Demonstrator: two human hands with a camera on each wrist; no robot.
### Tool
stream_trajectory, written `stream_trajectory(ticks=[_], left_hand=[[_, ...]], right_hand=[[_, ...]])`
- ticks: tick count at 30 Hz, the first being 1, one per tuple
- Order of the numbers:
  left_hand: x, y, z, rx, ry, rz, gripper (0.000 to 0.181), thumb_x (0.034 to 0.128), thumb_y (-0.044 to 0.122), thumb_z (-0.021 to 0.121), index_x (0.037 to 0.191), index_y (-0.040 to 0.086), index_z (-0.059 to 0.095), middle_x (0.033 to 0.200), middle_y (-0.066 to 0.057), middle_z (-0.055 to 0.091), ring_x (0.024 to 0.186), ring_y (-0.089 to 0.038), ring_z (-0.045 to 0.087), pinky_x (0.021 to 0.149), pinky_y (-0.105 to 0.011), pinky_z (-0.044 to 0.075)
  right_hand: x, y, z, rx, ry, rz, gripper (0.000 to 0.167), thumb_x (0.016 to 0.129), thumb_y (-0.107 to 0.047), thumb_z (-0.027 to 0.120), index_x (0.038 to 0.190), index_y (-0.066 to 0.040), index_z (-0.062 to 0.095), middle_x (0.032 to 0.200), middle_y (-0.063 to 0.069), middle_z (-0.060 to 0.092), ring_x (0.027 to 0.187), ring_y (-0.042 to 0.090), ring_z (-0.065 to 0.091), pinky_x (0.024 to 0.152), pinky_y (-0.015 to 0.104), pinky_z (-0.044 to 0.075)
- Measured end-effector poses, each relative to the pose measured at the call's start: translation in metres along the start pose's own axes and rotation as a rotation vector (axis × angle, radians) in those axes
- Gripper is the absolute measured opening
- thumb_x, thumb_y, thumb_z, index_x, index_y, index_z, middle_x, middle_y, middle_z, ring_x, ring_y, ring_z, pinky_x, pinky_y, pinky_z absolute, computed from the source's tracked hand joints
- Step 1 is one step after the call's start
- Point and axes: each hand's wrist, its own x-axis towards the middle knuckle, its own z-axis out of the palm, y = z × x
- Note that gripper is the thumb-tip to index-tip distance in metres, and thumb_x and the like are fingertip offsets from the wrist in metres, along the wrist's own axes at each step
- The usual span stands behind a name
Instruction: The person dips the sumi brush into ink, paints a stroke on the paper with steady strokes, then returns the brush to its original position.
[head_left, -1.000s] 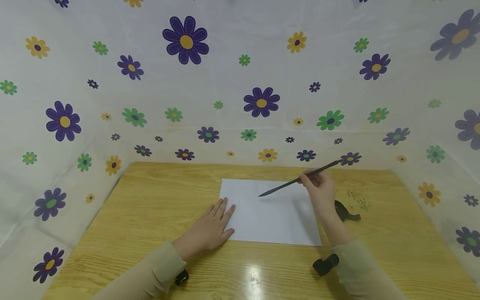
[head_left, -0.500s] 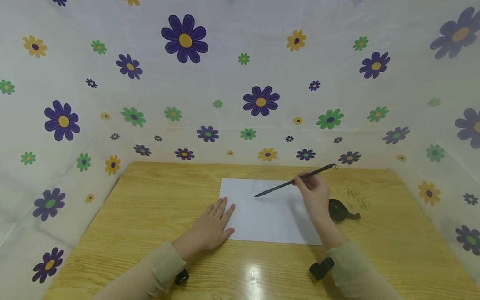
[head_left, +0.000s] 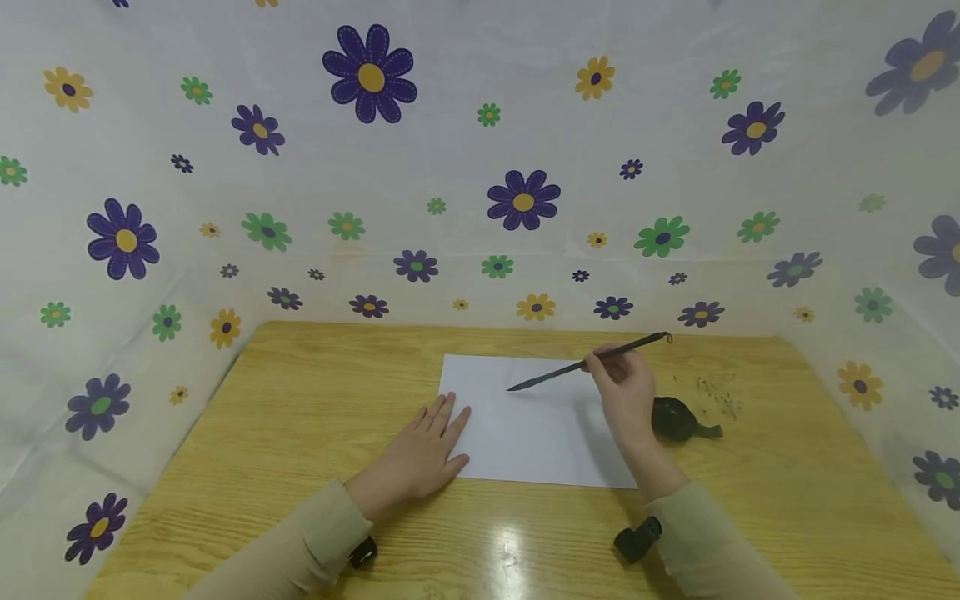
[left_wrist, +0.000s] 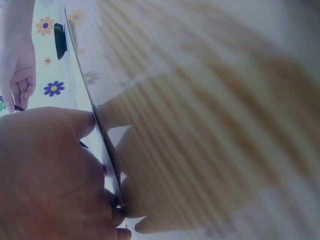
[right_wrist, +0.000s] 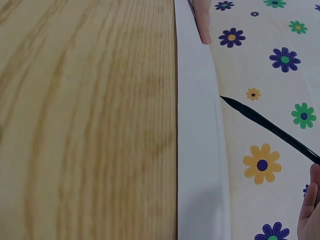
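White rectangular paper sheet (head_left: 517,437) lies flat on the pale yellow wood-grain table (head_left: 322,417), closer to the table's far edge than to the front of view, a bit right of the middle. Left hand (head_left: 422,454) palm down across the sheet's left edge, fingers straight and slightly spread, fingertips on the paper, thumb by the near left corner.

Right hand (head_left: 627,392) over the sheet's right part, thumb and fingers pinching a slim dark brush (head_left: 546,377) with pointed tip and small end loop. Brush slants: tip down-left over the sheet's far half, loop end up and out past the far right corner. Can't tell whether the tip touches paper. Shadow of the right arm falls on the sheet's right side.

Black rounded dish with a short stub (head_left: 673,419) sits off the sheet's right edge, just beside the right wrist, stub pointing to the table's right edge. Patch of dark specks (head_left: 720,396) behind it, towards the table's far right corner. White sheeting with purple, green and yellow flowers (head_left: 450,50) stands behind the far edge and along both sides. Beige sleeves (head_left: 300,542), black wrist cameras (head_left: 637,540) on both arms.
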Motion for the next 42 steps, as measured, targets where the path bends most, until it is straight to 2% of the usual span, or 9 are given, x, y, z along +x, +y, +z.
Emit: stream_trajectory(ticks=[4,12,15,19,23,26,32,36,42], left_hand=[[0.003,-0.003,0.005,0.015,0.009,0.001,0.073,0.113,0.049,0.043,0.17,0.009,0.022,0.178,-0.022,0.01,0.166,-0.039,0.013,0.134,-0.055,0.02],[0.001,-0.001,0.002,0.004,0.003,-0.003,0.073,0.1119,0.046,0.047,0.17,0.008,0.025,0.177,-0.023,0.012,0.166,-0.039,0.015,0.134,-0.056,0.022],[0.0,0.0,0.001,0.009,-0.001,-0.006,0.072,0.1124,0.047,0.046,0.17,0.009,0.023,0.178,-0.022,0.011,0.166,-0.038,0.014,0.134,-0.055,0.02],[0.001,-0.002,0.004,0.015,0.002,-0.005,0.072,0.1128,0.048,0.043,0.17,0.01,0.022,0.178,-0.022,0.01,0.166,-0.038,0.013,0.135,-0.055,0.02],[0.003,-0.004,0.007,0.01,0.007,-0.001,0.073,0.1127,0.049,0.043,0.17,0.01,0.022,0.178,-0.021,0.01,0.166,-0.038,0.013,0.134,-0.055,0.02],[0.003,-0.004,0.007,0.007,0.008,0.0,0.073,0.1127,0.049,0.044,0.17,0.01,0.023,0.178,-0.021,0.01,0.166,-0.037,0.013,0.134,-0.054,0.021],[0.0,0.001,-0.001,-0.001,-0.005,-0.011,0.071,0.1127,0.046,0.046,0.169,0.009,0.025,0.178,-0.022,0.013,0.166,-0.038,0.015,0.134,-0.053,0.022],[0.0,0.001,-0.001,-0.002,-0.005,-0.013,0.072,0.1126,0.047,0.046,0.17,0.009,0.025,0.178,-0.022,0.013,0.166,-0.038,0.014,0.134,-0.054,0.022],[0.0,0.001,-0.001,0.002,-0.009,-0.011,0.072,0.1123,0.048,0.046,0.17,0.009,0.025,0.178,-0.021,0.012,0.166,-0.037,0.014,0.134,-0.054,0.022]], right_hand=[[-0.002,-0.002,0.002,0.0,-0.001,0.015,0.014,0.099,-0.001,0.072,0.109,0.008,0.067,0.093,-0.001,0.073,0.078,-0.006,0.071,0.078,0.009,0.056],[-0.006,-0.004,0.005,-0.095,-0.042,-0.025,0.012,0.099,0.0,0.072,0.109,0.006,0.069,0.104,0.028,0.074,0.078,-0.012,0.065,0.075,0.007,0.052],[-0.007,-0.007,0.007,-0.152,-0.059,-0.079,0.011,0.099,-0.001,0.073,0.108,0.005,0.07,0.102,0.027,0.076,0.078,-0.012,0.062,0.075,0.006,0.05],[-0.007,-0.012,0.008,-0.222,-0.086,-0.142,0.011,0.097,0.0,0.074,0.106,0.005,0.071,0.099,0.024,0.077,0.08,-0.002,0.064,0.074,0.006,0.05],[-0.007,-0.016,0.009,-0.287,-0.108,-0.156,0.012,0.097,-0.002,0.075,0.107,0.003,0.071,0.099,0.02,0.078,0.084,0.014,0.069,0.076,0.013,0.053],[-0.007,-0.017,0.009,-0.314,-0.114,-0.158,0.012,0.097,-0.003,0.075,0.107,0.003,0.071,0.1,0.019,0.078,0.086,0.021,0.07,0.076,0.016,0.054],[-0.007,-0.015,0.01,-0.305,-0.103,-0.184,0.011,0.097,-0.001,0.074,0.107,0.003,0.071,0.099,0.02,0.078,0.084,0.02,0.071,0.075,0.01,0.051],[-0.007,-0.014,0.01,-0.313,-0.101,-0.194,0.012,0.097,-0.001,0.075,0.107,0.003,0.071,0.099,0.019,0.078,0.085,0.022,0.072,0.075,0.01,0.051],[-0.006,-0.014,0.009,-0.325,-0.1,-0.199,0.013,0.096,-0.003,0.076,0.107,0.002,0.071,0.099,0.018,0.078,0.082,0.011,0.068,0.074,0.014,0.053]])
